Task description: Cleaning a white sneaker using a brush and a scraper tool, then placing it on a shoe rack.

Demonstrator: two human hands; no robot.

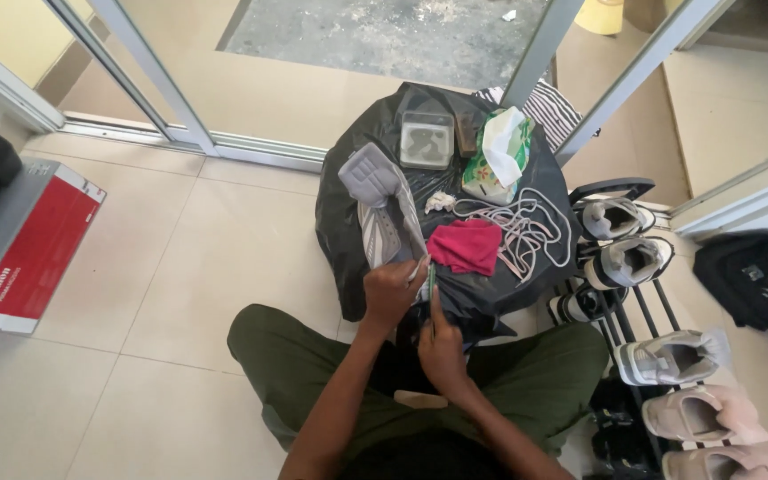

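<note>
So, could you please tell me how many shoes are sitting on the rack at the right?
6 show: two grey-white, a dark one, another grey, two pink. Darker ones below may be hidden.

Single head-worn view, looking steeply down from close above the left hand (391,292) and right hand (442,348); floor and doorway lie beyond them.

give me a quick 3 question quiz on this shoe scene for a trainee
1. True or false: the left hand grips the grey sneaker.
2. What lies just right of the sneaker on the black bag? A) red cloth B) blue towel C) yellow sponge
3. What thin thing does the right hand hold against the shoe?

Key:
1. True
2. A, the red cloth, beside loose laces
3. A slim green tool, its kind too small to tell
</note>
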